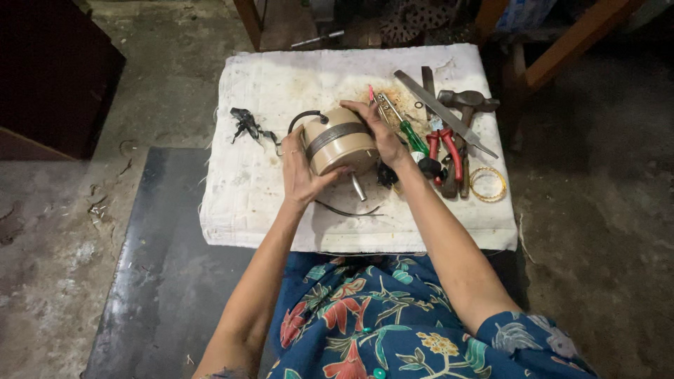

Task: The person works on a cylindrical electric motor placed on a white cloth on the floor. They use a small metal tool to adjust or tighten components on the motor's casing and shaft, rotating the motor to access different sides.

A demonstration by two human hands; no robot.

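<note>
both hands are gripping the tan motor on the cloth-covered counter, left hand underneath, right hand on top; it looks steadied for turning, calling for a firm hold.

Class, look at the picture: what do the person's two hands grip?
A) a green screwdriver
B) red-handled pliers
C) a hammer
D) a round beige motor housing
D: the left hand and right hand clasp the beige motor housing on the white cloth; the tools lie untouched beside it.
</note>
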